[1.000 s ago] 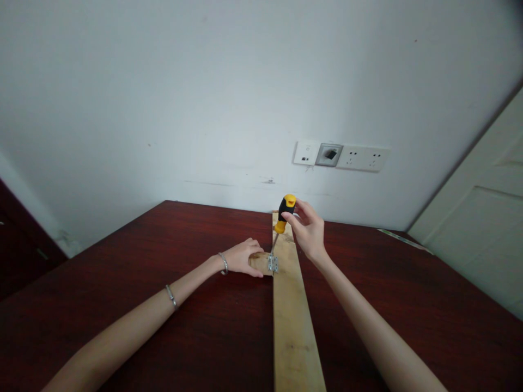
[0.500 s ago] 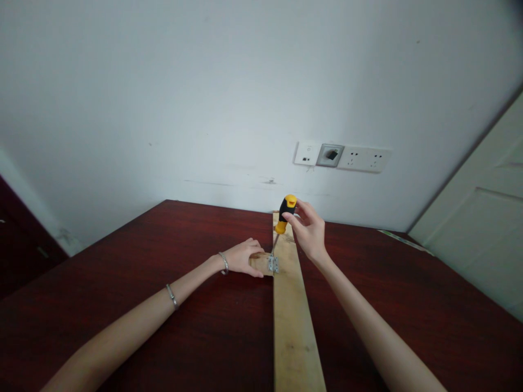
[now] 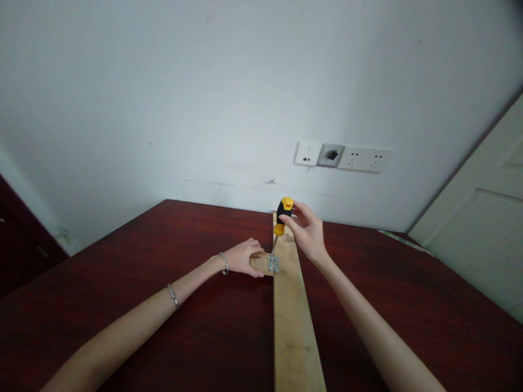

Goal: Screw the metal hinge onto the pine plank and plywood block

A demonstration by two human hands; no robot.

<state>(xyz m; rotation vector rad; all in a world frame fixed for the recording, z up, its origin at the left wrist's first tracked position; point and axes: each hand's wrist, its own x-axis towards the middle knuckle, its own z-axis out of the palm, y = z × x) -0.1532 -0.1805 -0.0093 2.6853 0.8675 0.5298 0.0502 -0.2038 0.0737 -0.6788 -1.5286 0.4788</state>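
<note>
My right hand (image 3: 307,228) is closed on the black and yellow handle of a screwdriver (image 3: 284,213). The tool leans slightly, its shaft reaching down to the upper part of a small metal hinge (image 3: 273,264). That hinge spans the joint between a short wood block (image 3: 261,263) and a long wooden plank (image 3: 292,310). Fingers and thumb of my left hand (image 3: 243,258) grip the short block from its left end, holding it against the plank's left side. Whether the tip sits in a screw is too small to tell.
The plank lies on a dark red wooden table (image 3: 196,326), running from the near edge toward the white wall (image 3: 229,109). Wall sockets (image 3: 363,159) are mounted behind the table, right of centre. A pale panelled door (image 3: 486,218) stands at the right.
The screwdriver handle and my right hand have shifted slightly left, so the tool stands a bit more upright. My left hand, block and plank stay in place.
</note>
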